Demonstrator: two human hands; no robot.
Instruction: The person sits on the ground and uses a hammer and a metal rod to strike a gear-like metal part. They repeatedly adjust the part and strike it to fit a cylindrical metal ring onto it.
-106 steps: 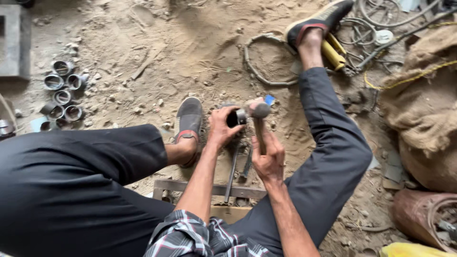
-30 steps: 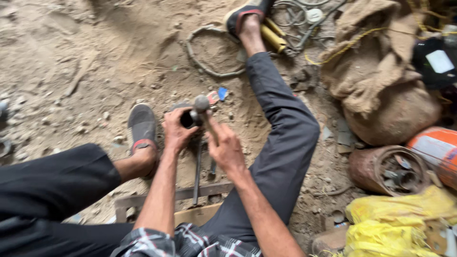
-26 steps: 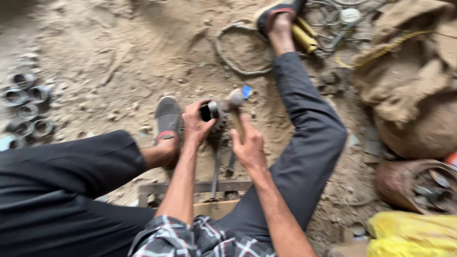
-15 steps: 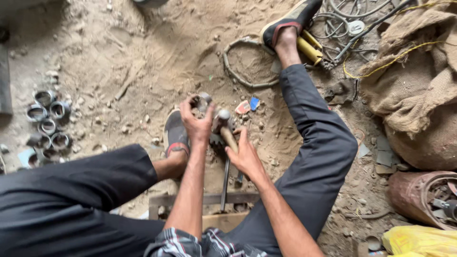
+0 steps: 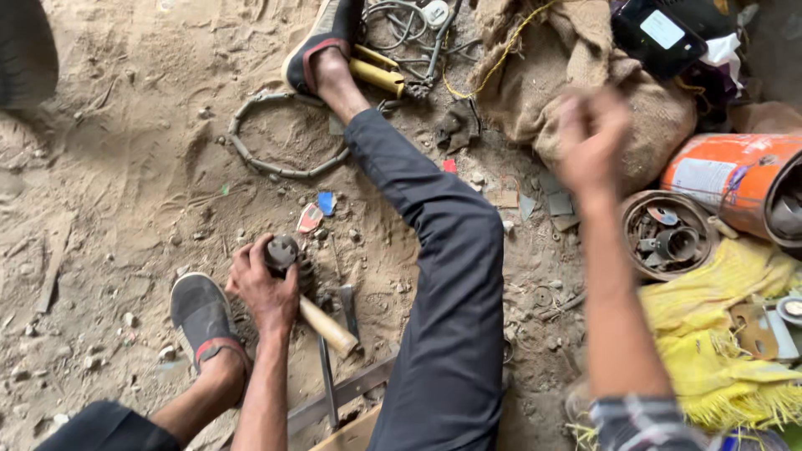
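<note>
My left hand (image 5: 263, 291) grips a dark round metal part (image 5: 281, 249) that stands on the sandy ground beside my left shoe (image 5: 200, 317). A hammer with a wooden handle (image 5: 327, 326) lies just right of that hand, untouched, across thin metal bars (image 5: 327, 380). My right hand (image 5: 590, 138) is raised and blurred, far to the right over a burlap sack (image 5: 576, 75), near a rusty tin of small metal parts (image 5: 668, 238). Nothing shows in that hand; the blur hides its fingers. My right leg (image 5: 443, 276) stretches between the two hands.
An orange drum (image 5: 735, 179) lies on its side at the right, with yellow cloth (image 5: 718, 334) below it. A wire ring (image 5: 284, 134) lies on the sand near my right foot (image 5: 322, 46). Cables and yellow-handled tools (image 5: 376, 71) sit at the top.
My right hand has let go of the hammer, which now lies on the ground, and has swung up to the right. My left hand stays on the round part. The view has turned right.
</note>
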